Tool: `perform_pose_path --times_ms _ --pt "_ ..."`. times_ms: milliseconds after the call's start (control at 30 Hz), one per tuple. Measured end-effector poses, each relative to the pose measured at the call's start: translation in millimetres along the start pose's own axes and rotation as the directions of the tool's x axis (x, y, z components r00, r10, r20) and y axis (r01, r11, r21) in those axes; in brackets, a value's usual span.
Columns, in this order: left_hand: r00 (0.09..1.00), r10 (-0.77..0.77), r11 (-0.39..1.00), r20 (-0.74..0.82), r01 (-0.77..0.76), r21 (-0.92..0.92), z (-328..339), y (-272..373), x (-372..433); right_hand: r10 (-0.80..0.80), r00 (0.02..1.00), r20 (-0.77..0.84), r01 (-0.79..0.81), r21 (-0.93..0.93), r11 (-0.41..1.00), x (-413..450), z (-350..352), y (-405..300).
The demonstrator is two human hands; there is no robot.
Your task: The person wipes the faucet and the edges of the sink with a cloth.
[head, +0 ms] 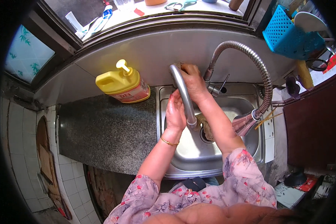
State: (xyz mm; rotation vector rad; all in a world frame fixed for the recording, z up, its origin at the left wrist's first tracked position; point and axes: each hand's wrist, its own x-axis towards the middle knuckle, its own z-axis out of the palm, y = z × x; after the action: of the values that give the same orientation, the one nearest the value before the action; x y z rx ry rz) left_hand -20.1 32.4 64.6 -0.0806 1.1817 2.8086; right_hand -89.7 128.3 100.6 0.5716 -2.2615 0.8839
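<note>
A curved metal faucet spout (pixel 184 95) arches over a stainless steel sink (pixel 196 161). My right hand (pixel 194 81) is curled around a cloth (pixel 177 67), partly hidden, against the back of the spout near its top. My left hand (pixel 175 113) is raised at the spout's left side with its fingers apart, and nothing shows in it. A wet, brownish cloth (pixel 205 124) lies in the basin by the drain (pixel 204 135). To the right, a flexible coiled faucet hose (pixel 247 49) bends down to a spray head (pixel 243 124).
A yellow pump bottle of detergent (pixel 126 86) stands on the granite counter (pixel 106 134) left of the sink. Beside the coiled faucet is a lever handle (pixel 222 86). A blue perforated utensil basket (pixel 285 33) hangs at upper right. Thin sticks (pixel 268 117) lie at the sink's right edge.
</note>
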Motion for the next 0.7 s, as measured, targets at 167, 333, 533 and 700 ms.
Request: perform_pose_path --times_ms 167,333,533,700 --pt "0.971 0.13 0.991 -0.202 -0.134 -0.004 -9 20 10 -0.045 0.977 -0.206 0.043 -0.014 0.999 26 -16 -7" --pt "0.939 0.322 0.946 -0.119 -0.314 0.08 3 47 28 -0.15 0.9 -0.409 0.142 -0.048 0.989 62 -43 -28" --pt "0.931 0.359 0.923 0.068 -0.365 0.123 11 56 48 0.047 0.996 -0.075 -0.028 0.244 0.969 8 -23 -2" --pt "0.946 0.248 0.962 0.209 -0.265 0.057 6 68 62 0.301 0.936 0.184 -0.334 0.737 0.588 6 -25 -8"
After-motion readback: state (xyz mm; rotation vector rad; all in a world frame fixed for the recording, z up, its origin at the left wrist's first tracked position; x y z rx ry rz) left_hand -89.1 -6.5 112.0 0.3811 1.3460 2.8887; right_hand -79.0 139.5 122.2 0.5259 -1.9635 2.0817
